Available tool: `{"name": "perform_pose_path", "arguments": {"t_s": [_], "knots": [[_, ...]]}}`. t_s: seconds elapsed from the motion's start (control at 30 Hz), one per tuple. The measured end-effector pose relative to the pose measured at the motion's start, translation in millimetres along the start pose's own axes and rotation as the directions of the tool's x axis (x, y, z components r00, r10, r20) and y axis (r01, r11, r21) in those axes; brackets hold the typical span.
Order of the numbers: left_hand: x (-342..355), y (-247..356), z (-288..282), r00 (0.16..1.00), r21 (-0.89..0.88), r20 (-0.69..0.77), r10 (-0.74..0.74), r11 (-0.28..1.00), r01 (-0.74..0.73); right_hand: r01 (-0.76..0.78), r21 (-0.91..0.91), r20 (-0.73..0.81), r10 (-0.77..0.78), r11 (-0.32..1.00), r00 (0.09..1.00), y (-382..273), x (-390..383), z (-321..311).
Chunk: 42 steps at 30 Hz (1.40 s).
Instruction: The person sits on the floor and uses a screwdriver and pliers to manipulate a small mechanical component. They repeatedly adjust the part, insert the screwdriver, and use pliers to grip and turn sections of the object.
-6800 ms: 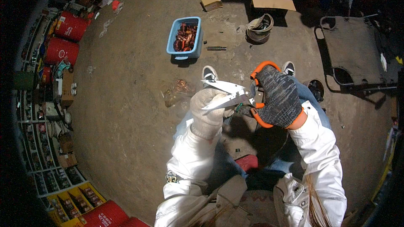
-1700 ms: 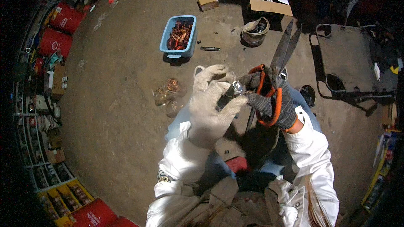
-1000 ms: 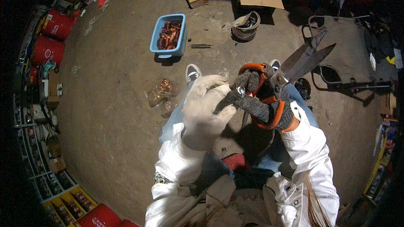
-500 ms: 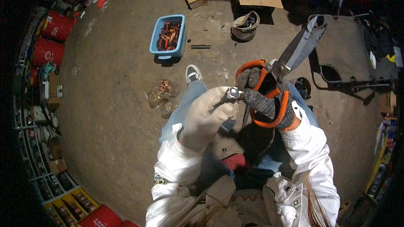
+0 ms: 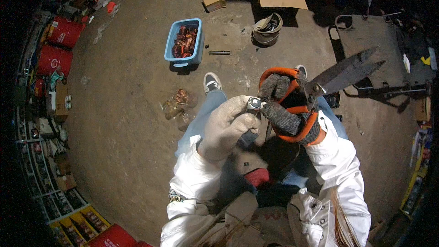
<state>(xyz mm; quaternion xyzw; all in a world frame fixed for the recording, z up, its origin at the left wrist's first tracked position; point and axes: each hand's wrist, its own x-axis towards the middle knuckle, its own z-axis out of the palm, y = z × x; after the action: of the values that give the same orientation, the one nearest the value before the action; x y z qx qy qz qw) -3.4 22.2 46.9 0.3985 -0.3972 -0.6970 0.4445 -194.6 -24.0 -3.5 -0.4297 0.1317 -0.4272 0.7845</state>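
My left hand [image 5: 226,128], in a cream knit glove, pinches a small dark metal part with a shiny top [image 5: 254,104]. My right hand [image 5: 286,119], in a dark grey glove with an orange cuff, grips large shears [image 5: 314,89] by their orange handles; their grey blades point up and right. Its thumb and fingertips come right up to the small part. Behind my hands sit a blue plastic tub [image 5: 168,48] holding reddish copper-coloured pieces, a dark rod [image 5: 219,53] on the floor, and some translucent amber items with copper-coloured bits [image 5: 176,105] beside my left leg.
A bucket [image 5: 266,34], open carton [image 5: 281,1] and small cardboard piece [image 5: 213,1] stand farther back. A folded grey cot-like frame [image 5: 370,41] lies at right. Shelving, red drums [image 5: 52,59] and yellow bins [image 5: 87,219] line the left; more shelving [image 5: 418,164] stands at right.
The shears swung from pointing left to pointing up-right. My left fingers shifted round the small part into a pinch. In the last half second the blades tilted further right.
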Motion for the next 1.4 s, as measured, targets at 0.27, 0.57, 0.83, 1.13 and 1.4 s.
{"name": "perform_pose_path", "arguments": {"t_s": [0.27, 0.57, 0.83, 1.13, 1.4], "knots": [[5.7, -15.0, 13.2, 0.979, -0.001, -0.196, 0.057, 0.998, -0.058, 0.168, -0.72, 0.048, -0.194, 0.673, 0.98, 20.5, -9.2, -13.2], [4.5, -14.7, 4.7, 0.991, -0.067, -0.135, 0.001, 0.998, -0.011, 0.129, -0.927, 0.087, -0.133, 0.353, 0.987, 8.6, -10.6, -12.0], [3.8, -13.1, 8.4, 0.967, 0.207, -0.245, 0.068, 0.978, -0.016, -0.023, -0.812, -0.133, -0.145, 0.584, 0.98, 11.7, -7.4, -9.1], [5.8, -18.7, -8.7, 0.873, 0.593, -0.102, 0.477, 0.733, -0.332, 0.105, -0.995, 0.102, -0.271, -0.004, 0.957, -17.3, 14.1, -12.2], [-1.9, -13.7, -10.0, 0.944, 0.287, -0.282, 0.169, 0.954, -0.085, 0.095, -0.991, 0.113, -0.226, -0.091, 0.967, -18.5, 18.5, -7.2]]}}
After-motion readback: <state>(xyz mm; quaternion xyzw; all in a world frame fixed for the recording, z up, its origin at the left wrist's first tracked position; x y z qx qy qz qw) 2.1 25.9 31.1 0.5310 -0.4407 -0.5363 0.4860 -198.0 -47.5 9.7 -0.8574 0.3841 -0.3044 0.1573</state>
